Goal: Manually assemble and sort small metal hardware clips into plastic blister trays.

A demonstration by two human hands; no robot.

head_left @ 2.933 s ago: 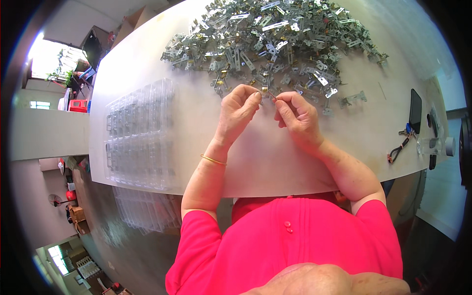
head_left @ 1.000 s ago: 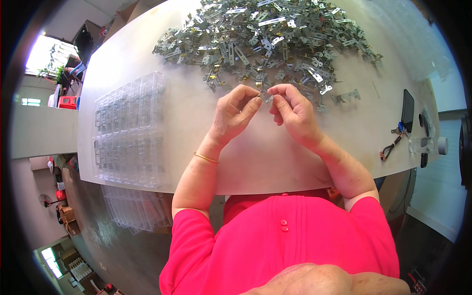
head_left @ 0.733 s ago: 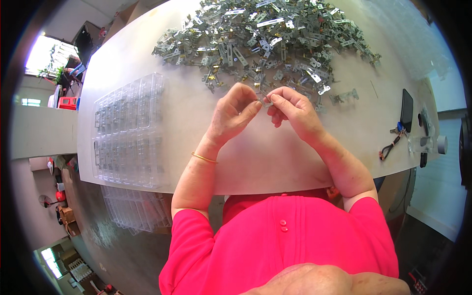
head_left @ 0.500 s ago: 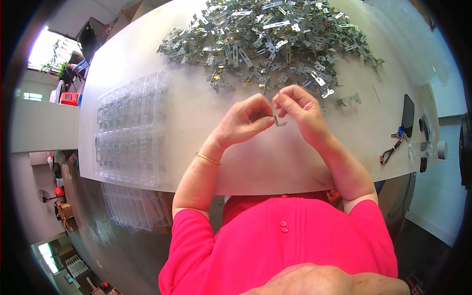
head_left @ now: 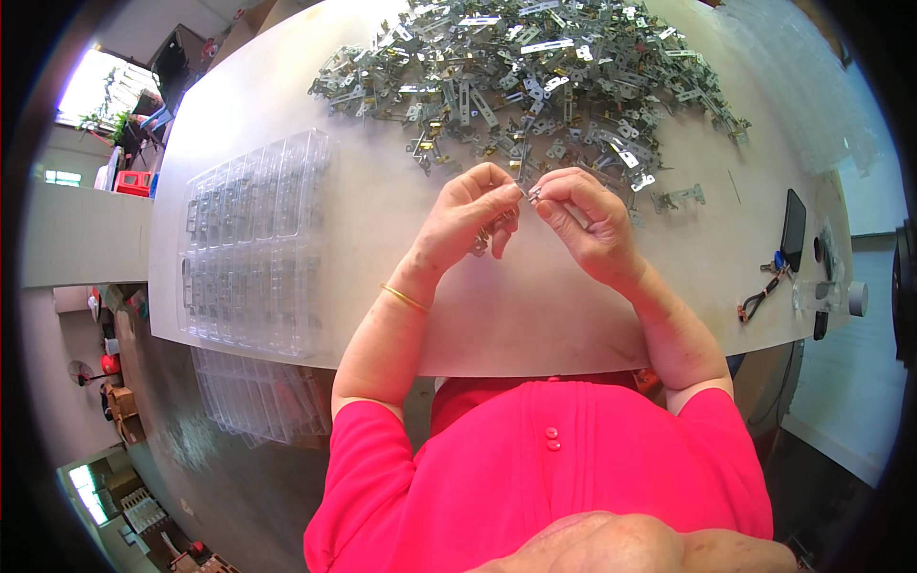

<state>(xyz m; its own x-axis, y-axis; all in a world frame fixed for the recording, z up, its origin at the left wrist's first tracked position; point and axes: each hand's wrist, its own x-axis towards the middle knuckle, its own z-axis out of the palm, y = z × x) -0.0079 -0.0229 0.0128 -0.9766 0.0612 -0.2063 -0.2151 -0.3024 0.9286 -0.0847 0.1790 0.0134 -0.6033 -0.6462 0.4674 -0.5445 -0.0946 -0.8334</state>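
My left hand is closed, with small metal brackets held under its curled fingers. Its thumb and forefinger also pinch toward a small metal piece between the two hands. My right hand grips that piece with thumb and fingertips; its exact shape is too small to tell. Both hands are raised over the table, their fingertips almost meeting. Just beyond them spreads a large pile of metal brackets, silvery with some brass-coloured parts. One loose bracket lies right of my right hand.
Clear plastic trays with metal parts in their compartments stand on the left of the white table. More clear trays sit below the table edge. A phone, keys and a clear bottle lie at right.
My left hand has turned, so brackets now show under its fingers. The small bracket that hung from its fingertips is no longer there, and both hands' fingertips meet over a small metal piece.
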